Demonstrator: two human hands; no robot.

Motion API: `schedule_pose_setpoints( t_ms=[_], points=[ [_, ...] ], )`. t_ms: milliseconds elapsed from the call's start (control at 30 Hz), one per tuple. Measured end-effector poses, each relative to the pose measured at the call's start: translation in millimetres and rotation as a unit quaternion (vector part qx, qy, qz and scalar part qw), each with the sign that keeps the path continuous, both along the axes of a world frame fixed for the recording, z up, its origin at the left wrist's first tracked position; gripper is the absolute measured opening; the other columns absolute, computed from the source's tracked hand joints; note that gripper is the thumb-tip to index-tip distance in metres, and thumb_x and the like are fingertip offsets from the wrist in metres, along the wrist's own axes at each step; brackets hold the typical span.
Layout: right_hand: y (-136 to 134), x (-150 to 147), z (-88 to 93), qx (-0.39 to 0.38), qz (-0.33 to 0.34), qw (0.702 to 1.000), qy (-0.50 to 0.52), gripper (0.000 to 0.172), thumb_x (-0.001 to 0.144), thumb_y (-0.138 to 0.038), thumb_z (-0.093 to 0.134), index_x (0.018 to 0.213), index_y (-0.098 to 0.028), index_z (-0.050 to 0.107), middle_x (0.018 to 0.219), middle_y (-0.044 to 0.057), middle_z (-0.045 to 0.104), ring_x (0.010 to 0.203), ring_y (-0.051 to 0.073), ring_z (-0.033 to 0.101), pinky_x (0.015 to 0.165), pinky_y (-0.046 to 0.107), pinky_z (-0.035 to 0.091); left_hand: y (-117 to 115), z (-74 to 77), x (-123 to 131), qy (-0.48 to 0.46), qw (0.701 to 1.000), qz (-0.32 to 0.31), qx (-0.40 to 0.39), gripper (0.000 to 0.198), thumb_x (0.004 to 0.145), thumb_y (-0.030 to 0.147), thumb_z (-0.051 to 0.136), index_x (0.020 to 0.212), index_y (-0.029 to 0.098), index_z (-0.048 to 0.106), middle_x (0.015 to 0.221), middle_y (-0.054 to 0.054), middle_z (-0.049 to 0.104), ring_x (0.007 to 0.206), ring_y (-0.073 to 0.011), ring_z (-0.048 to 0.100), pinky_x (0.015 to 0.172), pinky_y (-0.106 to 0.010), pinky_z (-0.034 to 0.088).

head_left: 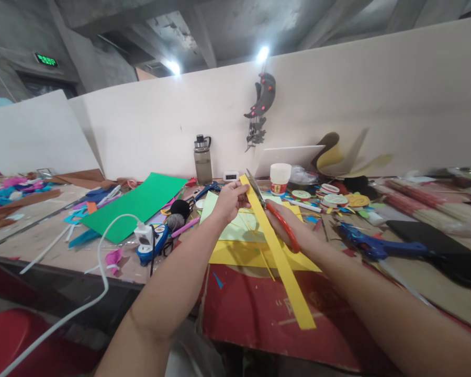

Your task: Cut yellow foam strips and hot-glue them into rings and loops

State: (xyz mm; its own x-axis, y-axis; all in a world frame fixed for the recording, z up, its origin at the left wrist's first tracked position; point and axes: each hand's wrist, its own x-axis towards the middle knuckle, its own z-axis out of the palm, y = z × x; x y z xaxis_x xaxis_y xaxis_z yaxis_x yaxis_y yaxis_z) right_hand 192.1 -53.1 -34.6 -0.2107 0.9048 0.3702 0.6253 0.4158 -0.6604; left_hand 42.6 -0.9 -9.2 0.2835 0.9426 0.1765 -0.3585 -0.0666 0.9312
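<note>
My left hand [232, 201] pinches the far end of a long yellow paper strip [277, 248], whose near end hangs over the red board [255, 309]. In my right hand [283, 222] is a pair of scissors [283, 225] with red-orange handles; some of its fingers are hidden behind the strip. The scissor blades point up and away, close along the strip's right edge near its far end. I cannot tell whether they touch the paper. Beneath both hands lie pale green paper [235, 226] and a yellow sheet [235, 254], with thin yellow offcuts on top.
A green sheet [141, 204], a power strip [153, 246] with a white plug and cable, and dark yarn balls [178, 209] lie left. A bottle [202, 159] and paper cup [280, 178] stand behind. A blue glue gun [377, 243] and ribbon rolls [335, 201] are right.
</note>
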Motion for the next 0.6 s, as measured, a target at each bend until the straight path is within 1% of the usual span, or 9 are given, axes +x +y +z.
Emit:
schedule_pose_setpoints(
  t_ms=[167,300,367,467,600],
  points=[
    [1.4,2.6,-3.0,0.017,-0.008,0.999,-0.028,0.021,0.085,-0.033,0.035,0.079,-0.020,0.050,0.075,0.005,0.061,0.066,0.017,0.054,0.062,0.028,0.040,-2.0,2.3,-0.5,0.004,1.000,-0.001,0.002,0.023,0.067,0.024,0.068,0.071,0.015,0.048,0.057,0.002,0.058,0.043,-0.0066,0.052,0.040,-0.017,0.041],
    [-1.1,1.5,-2.3,0.010,-0.009,0.999,-0.034,0.018,0.083,-0.030,0.037,0.078,-0.020,0.051,0.079,0.007,0.063,0.069,0.019,0.055,0.064,0.028,0.040,-3.9,3.5,0.2,0.008,1.000,-0.008,0.012,0.019,0.067,0.022,0.067,0.074,0.015,0.051,0.057,0.002,0.058,0.043,-0.0071,0.052,0.039,-0.018,0.041],
    [-2.9,0.6,-1.2,0.001,-0.006,1.000,-0.023,0.016,0.081,-0.030,0.039,0.078,-0.019,0.051,0.079,0.007,0.065,0.069,0.019,0.056,0.063,0.027,0.040,-4.4,3.7,0.6,0.009,1.000,-0.005,0.010,0.018,0.067,0.021,0.067,0.074,0.014,0.051,0.057,0.002,0.057,0.043,-0.0068,0.052,0.040,-0.017,0.041],
    [-4.1,-0.4,-1.4,-0.013,-0.002,1.000,0.007,0.013,0.078,-0.029,0.042,0.076,-0.020,0.052,0.074,0.005,0.065,0.067,0.019,0.056,0.059,0.026,0.040,-5.0,3.6,0.9,0.008,1.000,-0.007,0.007,0.018,0.068,0.021,0.067,0.073,0.014,0.052,0.058,0.001,0.058,0.043,-0.0067,0.052,0.040,-0.017,0.041],
    [-0.8,-0.1,-6.3,-0.023,0.006,0.998,0.065,0.012,0.074,-0.028,0.044,0.076,-0.020,0.053,0.075,0.003,0.066,0.068,0.019,0.057,0.062,0.027,0.042,-5.5,3.5,1.0,0.009,1.000,-0.014,0.006,0.018,0.069,0.021,0.067,0.073,0.014,0.051,0.059,0.001,0.059,0.044,-0.0066,0.053,0.040,-0.017,0.041]
  ],
)
